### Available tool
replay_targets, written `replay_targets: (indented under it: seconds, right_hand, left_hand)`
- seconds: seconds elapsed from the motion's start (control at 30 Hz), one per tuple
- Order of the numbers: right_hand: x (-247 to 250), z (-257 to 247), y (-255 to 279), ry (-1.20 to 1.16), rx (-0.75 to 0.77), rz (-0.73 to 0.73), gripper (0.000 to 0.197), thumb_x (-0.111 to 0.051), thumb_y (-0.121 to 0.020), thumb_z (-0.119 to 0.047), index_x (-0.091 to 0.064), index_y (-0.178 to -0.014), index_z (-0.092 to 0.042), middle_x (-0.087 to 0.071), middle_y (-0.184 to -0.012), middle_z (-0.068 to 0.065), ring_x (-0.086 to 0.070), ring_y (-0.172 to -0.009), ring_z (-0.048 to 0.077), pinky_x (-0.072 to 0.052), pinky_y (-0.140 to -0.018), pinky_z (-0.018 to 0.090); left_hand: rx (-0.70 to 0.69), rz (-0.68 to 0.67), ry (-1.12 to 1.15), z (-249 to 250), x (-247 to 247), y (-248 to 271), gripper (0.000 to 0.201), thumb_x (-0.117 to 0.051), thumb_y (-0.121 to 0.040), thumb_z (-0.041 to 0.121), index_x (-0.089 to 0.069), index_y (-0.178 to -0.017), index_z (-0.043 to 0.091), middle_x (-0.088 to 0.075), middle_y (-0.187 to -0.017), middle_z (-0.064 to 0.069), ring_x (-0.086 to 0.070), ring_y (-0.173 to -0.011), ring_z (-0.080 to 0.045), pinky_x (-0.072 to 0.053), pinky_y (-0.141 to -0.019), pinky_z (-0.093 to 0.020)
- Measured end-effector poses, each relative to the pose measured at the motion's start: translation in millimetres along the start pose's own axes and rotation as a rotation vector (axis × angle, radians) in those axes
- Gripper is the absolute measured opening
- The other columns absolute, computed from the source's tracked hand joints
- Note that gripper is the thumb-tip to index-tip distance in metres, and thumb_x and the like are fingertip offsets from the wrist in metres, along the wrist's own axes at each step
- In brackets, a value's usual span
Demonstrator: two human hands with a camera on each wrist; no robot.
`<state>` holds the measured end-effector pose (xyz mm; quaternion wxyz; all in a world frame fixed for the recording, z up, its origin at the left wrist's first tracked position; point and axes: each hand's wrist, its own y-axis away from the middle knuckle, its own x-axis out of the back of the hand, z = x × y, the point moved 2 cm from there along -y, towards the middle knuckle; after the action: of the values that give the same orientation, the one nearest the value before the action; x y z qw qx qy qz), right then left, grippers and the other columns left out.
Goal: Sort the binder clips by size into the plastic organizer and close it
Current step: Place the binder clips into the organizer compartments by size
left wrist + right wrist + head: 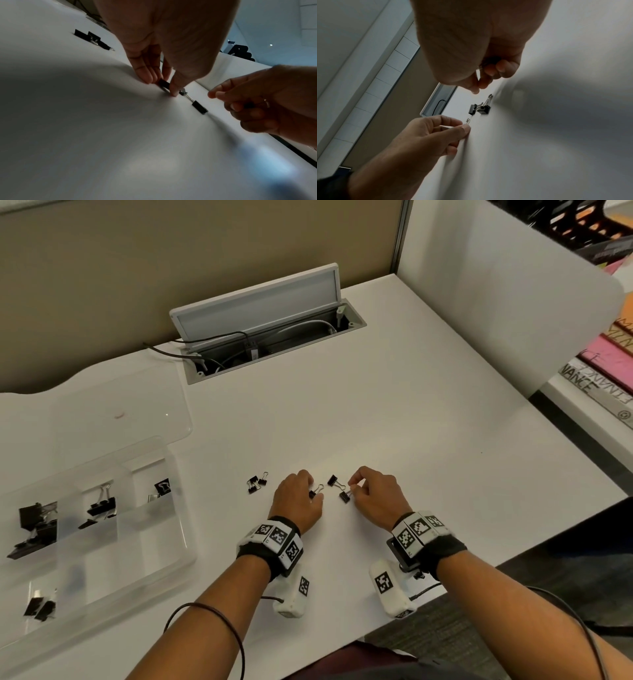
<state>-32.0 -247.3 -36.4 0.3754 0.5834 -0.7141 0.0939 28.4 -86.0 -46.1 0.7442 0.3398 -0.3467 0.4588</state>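
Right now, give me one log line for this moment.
left hand: pinching small clip | right hand: pinching clip | organizer: open | loose clips remain

Head view: bright, even overhead light across white desk (394, 412); soft faint shadows under both forearms; sharp at centre, lines bowed toward frame edges, far corners softer. Clear lid (120, 412) left of desk centre nearly lost against the surface, one pinpoint glint on it.
Left wrist view: dim, bluish, grainy; broad shadow on desk (68, 108) beneath left hand (163, 40); pale blue-white glare patch low and right of that shadow; strong curvature; nearest palm out of focus.
Right wrist view: dim, grey, noisy; large soft shadow on desk (556, 108) right of right hand (471, 40); palm blurred, backlit; heavy bending of edges
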Motion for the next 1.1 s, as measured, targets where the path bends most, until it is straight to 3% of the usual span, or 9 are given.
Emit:
replay_targets:
  seconds: [0.07,0.23,0.3,0.4,0.6,0.7,0.8,0.97,1.1]
  right_hand:
    - [-2.1,-0.8,0.5,0.038,0.007,-0.023,0.003,-0.061,-0.082,-0.026,-0.06,-0.085,-0.024,-0.053,-0.057,-0.006,-0.056,-0.062,0.02,-0.052,-0.068,0.034]
    - [-8.5,-5.6,2.4,0.169,0.033,0.001,0.03,-0.068,-0.077,-0.045,-0.058,-0.096,-0.024,-0.065,-0.085,-0.001,-0.062,-0.083,0.023,-0.052,-0.075,0.034]
    - [-12.0,-8.5,1.6,0.245,0.037,0.019,0.036,-0.066,-0.078,-0.049,-0.056,-0.099,-0.022,-0.065,-0.09,0.001,-0.061,-0.084,0.025,-0.05,-0.072,0.032]
    - [-17.3,-11.0,1.6,0.328,0.032,0.027,0.032,-0.061,-0.082,-0.048,-0.058,-0.096,-0.019,-0.063,-0.093,0.004,-0.06,-0.085,0.027,-0.049,-0.07,0.033]
    - [-16.9,-9.8,1.4,0.261,-0.02,0.027,0.021,-0.059,-0.077,-0.035,-0.057,-0.088,-0.017,-0.064,-0.087,0.005,-0.06,-0.081,0.027,-0.048,-0.066,0.03]
    - [-13.1,-6.9,1.5,0.224,-0.029,0.042,0.023,-0.059,-0.074,-0.032,-0.057,-0.092,-0.016,-0.065,-0.087,0.005,-0.059,-0.079,0.026,-0.047,-0.065,0.03]
    - [-10.1,-4.5,0.6,0.239,-0.029,0.071,0.021,-0.054,-0.08,-0.024,-0.058,-0.098,-0.013,-0.066,-0.09,0.008,-0.06,-0.082,0.03,-0.05,-0.068,0.033]
    - [-6.8,0.3,-0.1,0.16,-0.041,0.076,0.019,-0.055,-0.082,-0.02,-0.055,-0.1,-0.014,-0.067,-0.088,0.009,-0.061,-0.08,0.028,-0.047,-0.066,0.03]
    - [2.7,-3.0,0.9,-0.067,-0.101,0.136,0.023,-0.057,-0.078,-0.021,-0.055,-0.101,-0.018,-0.065,-0.07,0.002,-0.063,-0.07,0.023,-0.049,-0.067,0.03]
  left_hand:
    - [0.065,0.015,0.069,-3.7,4.6,-1.0,0.024,-0.062,-0.083,0.026,-0.062,-0.103,0.012,-0.058,-0.102,-0.006,-0.059,-0.092,-0.022,-0.05,-0.085,-0.034]
    - [0.148,0.043,0.313,-11.3,10.2,-4.7,0.011,-0.061,-0.081,0.013,-0.066,-0.071,0.011,-0.068,-0.078,-0.012,-0.066,-0.068,-0.023,-0.057,-0.069,-0.032]
    - [0.176,0.027,0.406,-7.4,12.4,-3.7,0.013,-0.056,-0.084,0.006,-0.063,-0.072,0.006,-0.067,-0.071,-0.013,-0.065,-0.057,-0.02,-0.058,-0.062,-0.031]
    - [0.195,0.001,0.449,0.8,14.6,-3.5,0.021,-0.044,-0.087,-0.001,-0.062,-0.079,0.003,-0.064,-0.072,-0.011,-0.062,-0.058,-0.017,-0.05,-0.049,-0.016]
    - [0.001,-0.117,0.204,19.3,7.1,-15.1,0.027,-0.04,-0.089,0.0,-0.065,-0.099,0.006,-0.058,-0.087,-0.007,-0.052,-0.076,-0.019,-0.039,-0.067,-0.026]
    - [-0.078,-0.144,0.098,25.2,4.6,-18.1,0.025,-0.048,-0.089,0.008,-0.06,-0.111,0.009,-0.057,-0.106,-0.012,-0.054,-0.094,-0.024,-0.04,-0.078,-0.026]
    - [-0.16,-0.194,-0.048,25.9,-0.7,-18.9,0.041,-0.055,-0.083,0.011,-0.051,-0.124,0.016,-0.05,-0.117,-0.011,-0.047,-0.111,-0.025,-0.042,-0.088,-0.03]
    - [-0.23,-0.209,-0.194,27.8,-4.2,-22.7,0.03,-0.057,-0.087,0.02,-0.053,-0.116,0.02,-0.046,-0.114,-0.005,-0.042,-0.111,-0.021,-0.048,-0.085,-0.035]
    - [-0.225,-0.193,-0.251,25.2,-5.2,-20.7,0.019,-0.055,-0.091,0.026,-0.053,-0.105,0.014,-0.049,-0.111,-0.005,-0.045,-0.108,-0.022,-0.049,-0.085,-0.038]
